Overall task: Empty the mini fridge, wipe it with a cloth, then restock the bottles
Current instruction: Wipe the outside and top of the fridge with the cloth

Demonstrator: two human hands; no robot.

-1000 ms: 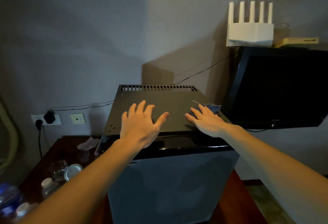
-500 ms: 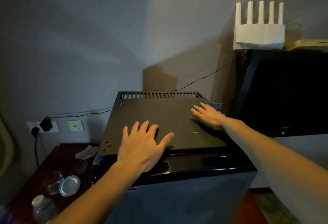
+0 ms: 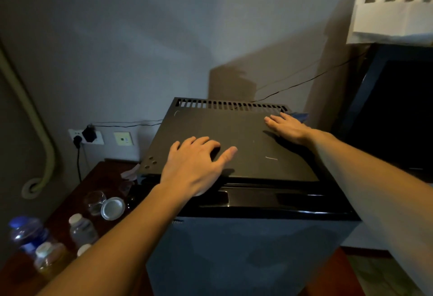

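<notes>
Hands flat on mini fridge [image 3: 222, 124]: left hand [image 3: 195, 164] near front, right hand [image 3: 288, 127] on cloth [image 3: 300, 115], farther back than before.

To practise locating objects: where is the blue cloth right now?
In the head view, the blue cloth peeks from under the right hand at the far right corner of the mini fridge, by the vent slots.

Fridge [image 3: 234, 127]: boxy, upright, door shut; matte dark top with vent slots along rear edge, glossy black strip at front, grey-blue door face.
Cloth [image 3: 299, 115]: blue, at rear right corner of fridge top, mostly hidden under right hand [image 3: 289, 127].
Bottles: upright, capped, close together on table [image 3: 100, 176] left of fridge; clear bottle [image 3: 82, 229], white cap; blue-capped bottle [image 3: 25, 232]; yellowish bottle [image 3: 50, 260], white cap.
</notes>
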